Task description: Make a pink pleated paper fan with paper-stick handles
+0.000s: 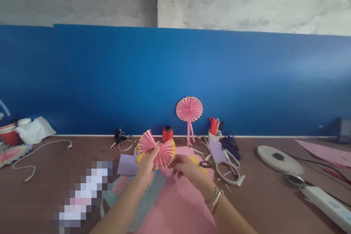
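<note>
My left hand (pixel 148 164) is closed on a pink pleated paper fan (pixel 163 154) with a yellow edge, pinching it near its gathered middle. The fan is spread in two halves like a bow. Just right of its lower edge is my right hand (pixel 188 170), fingers loosely bent and apart; I make out nothing in them. Below both hands lie pink paper sheets (pixel 175 204) and a grey-green sheet (pixel 149 203). A finished-looking round pink fan (pixel 189 109) on a paper handle leans against the blue panel behind.
Black-handled scissors (pixel 205 164) and a roll of white tape (pixel 227 172) lie right of the hands. Behind stand a red thread spool (pixel 168 134) and a pen cup (pixel 214 136). A white cable (pixel 41 150) is at left, a round white disc (pixel 279 159) and power strip (pixel 326 204) at right.
</note>
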`<control>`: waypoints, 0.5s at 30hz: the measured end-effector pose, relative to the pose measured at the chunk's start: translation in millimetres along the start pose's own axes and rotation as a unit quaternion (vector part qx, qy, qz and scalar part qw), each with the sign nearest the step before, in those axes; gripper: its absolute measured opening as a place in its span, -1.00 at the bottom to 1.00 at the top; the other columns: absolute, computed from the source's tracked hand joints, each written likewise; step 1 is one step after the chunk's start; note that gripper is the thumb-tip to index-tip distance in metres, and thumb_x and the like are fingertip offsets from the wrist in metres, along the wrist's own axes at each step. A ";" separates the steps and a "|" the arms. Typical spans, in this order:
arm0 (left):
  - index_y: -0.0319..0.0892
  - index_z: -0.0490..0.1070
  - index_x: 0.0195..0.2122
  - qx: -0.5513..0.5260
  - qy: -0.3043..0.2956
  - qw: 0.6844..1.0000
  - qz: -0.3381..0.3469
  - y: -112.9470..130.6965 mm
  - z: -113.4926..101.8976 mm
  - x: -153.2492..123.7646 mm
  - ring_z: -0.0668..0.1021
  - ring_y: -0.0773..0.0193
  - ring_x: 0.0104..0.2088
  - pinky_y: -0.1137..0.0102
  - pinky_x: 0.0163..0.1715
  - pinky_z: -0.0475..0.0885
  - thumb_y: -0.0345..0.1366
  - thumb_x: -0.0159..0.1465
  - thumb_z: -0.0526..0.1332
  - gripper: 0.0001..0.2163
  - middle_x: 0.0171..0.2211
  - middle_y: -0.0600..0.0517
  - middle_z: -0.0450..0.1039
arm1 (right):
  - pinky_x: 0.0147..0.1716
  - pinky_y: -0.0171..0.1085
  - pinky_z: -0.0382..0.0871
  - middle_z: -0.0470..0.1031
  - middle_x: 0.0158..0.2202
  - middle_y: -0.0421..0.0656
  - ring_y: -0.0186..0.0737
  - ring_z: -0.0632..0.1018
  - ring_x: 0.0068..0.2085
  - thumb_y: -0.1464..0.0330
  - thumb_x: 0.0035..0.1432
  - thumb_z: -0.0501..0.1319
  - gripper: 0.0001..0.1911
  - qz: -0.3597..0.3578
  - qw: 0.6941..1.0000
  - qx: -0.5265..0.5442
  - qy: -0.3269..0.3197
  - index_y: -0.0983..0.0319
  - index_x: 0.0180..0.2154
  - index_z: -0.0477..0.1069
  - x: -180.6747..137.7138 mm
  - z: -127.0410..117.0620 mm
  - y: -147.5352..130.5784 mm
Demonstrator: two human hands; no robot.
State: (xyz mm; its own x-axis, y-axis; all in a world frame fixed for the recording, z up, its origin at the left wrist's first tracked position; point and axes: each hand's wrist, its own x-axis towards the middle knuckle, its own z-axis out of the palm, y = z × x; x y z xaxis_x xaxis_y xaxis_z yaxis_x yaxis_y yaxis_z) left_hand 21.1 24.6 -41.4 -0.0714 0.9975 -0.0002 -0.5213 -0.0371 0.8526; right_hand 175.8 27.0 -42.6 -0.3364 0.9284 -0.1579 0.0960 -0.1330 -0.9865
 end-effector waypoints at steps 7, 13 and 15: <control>-0.26 0.56 -0.28 0.091 -0.053 0.991 -0.077 -0.3 -3.8 0.7 0.57 0.08 -0.22 0.32 -0.17 0.39 -0.06 -0.09 0.41 -0.58 -0.27 -0.14 0.59 | -0.27 -0.27 0.30 0.50 -0.25 -0.10 -0.15 0.46 -0.19 0.16 0.06 0.14 -0.70 -0.172 0.966 -0.013 0.192 0.21 -0.27 0.45 -1.2 -27.3 -17.2; -0.23 0.59 -0.38 0.209 -0.124 0.962 -0.125 -1.5 -3.7 -6.8 0.57 0.11 -0.33 0.33 -0.28 0.39 -0.12 -0.08 0.41 -0.69 -0.33 -0.13 0.59 | -0.33 -0.28 0.28 0.46 -0.31 -0.13 -0.20 0.44 -0.28 0.22 0.03 0.19 -0.75 -0.215 0.952 -0.070 0.206 0.21 -0.25 0.41 3.8 -29.1 -16.6; -0.23 0.59 -0.37 0.253 -0.141 0.949 -0.127 -1.5 -3.5 -8.8 0.56 0.10 -0.33 0.31 -0.29 0.38 -0.11 -0.08 0.40 -0.68 -0.34 -0.12 0.59 | -0.37 -0.31 0.27 0.44 -0.34 -0.16 -0.24 0.42 -0.32 0.25 0.02 0.20 -0.78 -0.215 0.955 -0.052 0.199 0.21 -0.27 0.39 4.7 -28.8 -16.4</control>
State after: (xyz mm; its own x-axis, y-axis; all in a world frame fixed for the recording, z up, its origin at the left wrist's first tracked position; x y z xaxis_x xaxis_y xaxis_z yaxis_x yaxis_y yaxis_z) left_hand 19.5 15.6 -44.5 0.2688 0.9499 -0.1597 -0.0111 0.1688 0.9856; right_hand 199.7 43.5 -25.9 0.0154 0.9501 0.3115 0.1293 0.3070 -0.9429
